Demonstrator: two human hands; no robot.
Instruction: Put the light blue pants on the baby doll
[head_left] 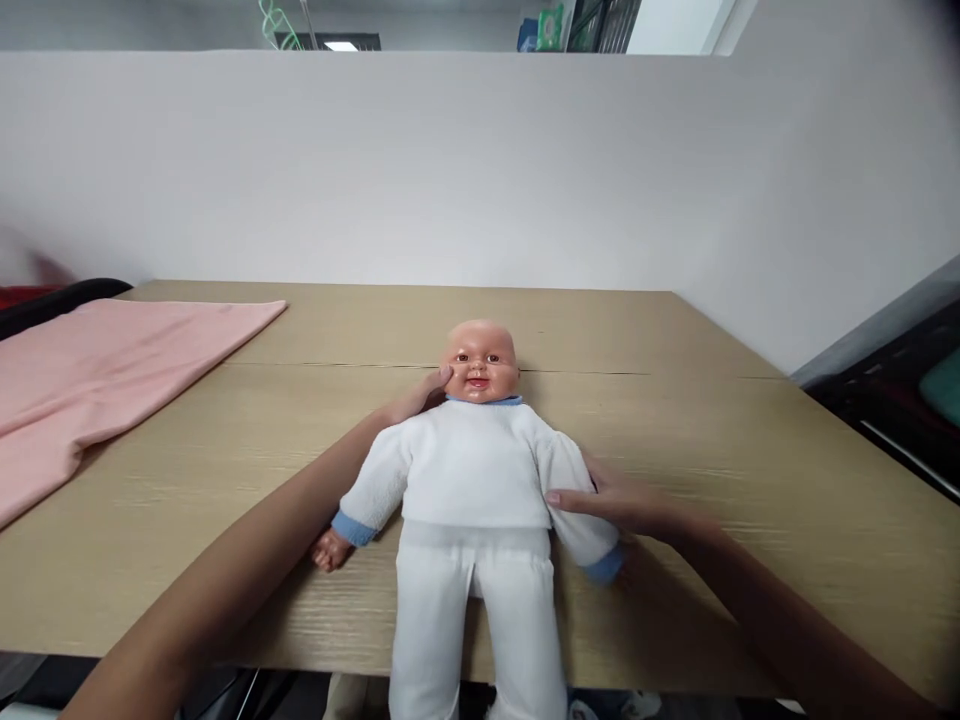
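The doll [476, 465] lies face up in the middle of the table [262, 430], its head towards the far side and its legs running past the near edge. That lengthwise placing, feet towards the person, probably serves to keep both the head and the arms in easy reach. The left hand [421, 395] is at the left side of the doll's head and neck, thumb against the cheek and fingers out of sight behind; it seems partly closed, cupping the neck, likely because the head needs support there. The right hand [626, 500] is curled around the doll's arm on the right, its thumb laid across the white sleeve [566, 470] and the other fingers mostly hidden behind it. It looks loosely closed, a light hold that would steady the body from that side; how firm either grip is, I cannot tell.

The left forearm stretches from the near left corner in a long diagonal, passing behind the doll's arm on that side, while the right forearm comes in from the near right, lower and less extended. A pink cloth [127, 370] lies at the left of the table, well apart from both hands
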